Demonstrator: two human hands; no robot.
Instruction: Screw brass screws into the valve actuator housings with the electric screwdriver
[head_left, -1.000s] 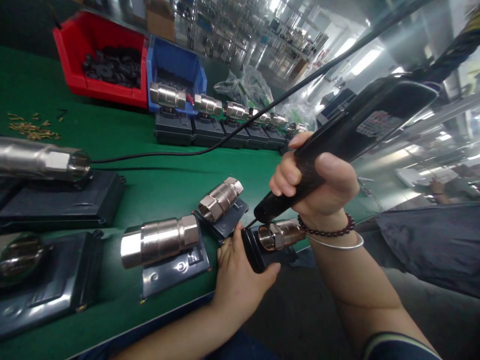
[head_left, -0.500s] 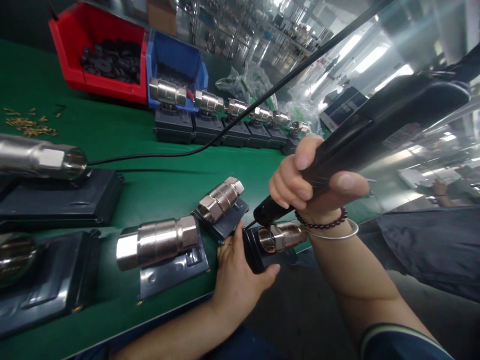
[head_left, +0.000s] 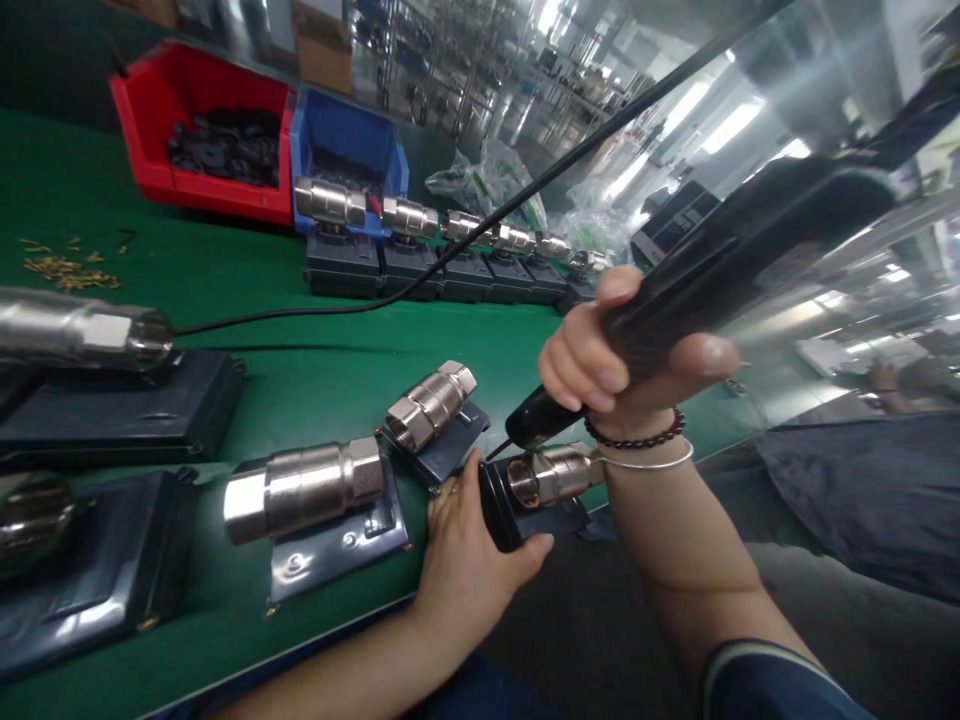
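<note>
My right hand (head_left: pixel 600 360) is wrapped round a black electric screwdriver (head_left: pixel 697 280), tilted with its thin bit pointing down and left. The bit tip reaches the corner of a dark plastic box (head_left: pixel 501 505), close to my left index fingertip. On that box lies a metal threaded fitting (head_left: pixel 555 474). My left hand (head_left: pixel 472 555) grips the box at the bench's front edge, thumb on the near side and fingers on the far side. Just left of it are a smaller-looking fitting on a dark plate (head_left: pixel 431 405) and a larger metal fitting (head_left: pixel 304 488) on another plate. Any screw under the bit is too small to see.
Several boxes with fittings (head_left: pixel 341 262) stand in a row behind. A red bin (head_left: pixel 214 195) and a blue bin (head_left: pixel 349 205) hold dark parts. Small brass screws (head_left: pixel 71 270) lie scattered at left. A black cable (head_left: pixel 480 235) crosses the view. Another person's grey clothing (head_left: pixel 862 490) shows at right.
The view has shifted slightly, and the scene sits a little lower and further left. The screwdriver's rear end has tilted a little; both hands keep their holds.
</note>
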